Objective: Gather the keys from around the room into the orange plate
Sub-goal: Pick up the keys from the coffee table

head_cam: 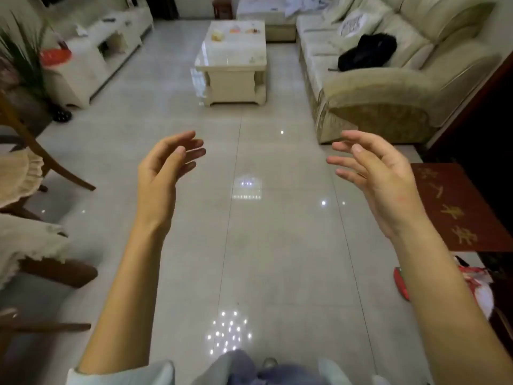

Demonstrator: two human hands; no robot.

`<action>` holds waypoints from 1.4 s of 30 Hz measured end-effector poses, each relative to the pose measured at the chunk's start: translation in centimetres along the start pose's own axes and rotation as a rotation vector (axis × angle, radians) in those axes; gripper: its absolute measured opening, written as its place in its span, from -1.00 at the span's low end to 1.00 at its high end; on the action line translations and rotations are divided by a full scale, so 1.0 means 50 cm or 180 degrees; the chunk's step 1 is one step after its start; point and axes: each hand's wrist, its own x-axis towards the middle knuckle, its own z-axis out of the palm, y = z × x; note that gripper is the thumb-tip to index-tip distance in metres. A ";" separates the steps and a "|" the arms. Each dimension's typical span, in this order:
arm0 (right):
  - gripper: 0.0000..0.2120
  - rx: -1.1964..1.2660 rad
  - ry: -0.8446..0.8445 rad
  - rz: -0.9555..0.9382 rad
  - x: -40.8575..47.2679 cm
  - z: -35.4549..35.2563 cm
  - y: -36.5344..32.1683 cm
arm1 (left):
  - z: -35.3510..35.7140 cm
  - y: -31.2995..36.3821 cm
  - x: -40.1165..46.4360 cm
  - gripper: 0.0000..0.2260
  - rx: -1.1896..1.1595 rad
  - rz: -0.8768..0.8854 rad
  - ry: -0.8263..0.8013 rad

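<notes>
Head view puts a small orange thing, maybe the orange plate, far off on the coffee table, no keys discernible at this range, so with left hand and right hand spread and empty, walking closer and scanning surfaces seems wise.

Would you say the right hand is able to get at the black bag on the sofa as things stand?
Probably not: the right hand, open and empty, is well short of the black bag on the sofa. Only bare floor lies between.
</notes>
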 end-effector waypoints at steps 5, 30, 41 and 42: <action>-0.80 0.0313 0.0112 0.0641 -0.001 0.002 0.058 | 0.000 -0.074 -0.019 -0.78 -0.0417 -0.0698 0.0243; -0.82 0.0371 0.0785 0.0922 0.600 0.166 0.237 | -0.032 -0.305 0.629 -0.76 -0.0581 -0.1081 0.0080; -0.79 0.0182 0.0906 0.0999 0.922 0.119 0.338 | 0.080 -0.441 0.927 -0.76 -0.0514 -0.1300 0.0048; -0.79 0.0192 0.0904 0.0992 0.964 0.108 0.348 | 0.102 -0.455 0.961 -0.77 -0.0511 -0.1325 0.0054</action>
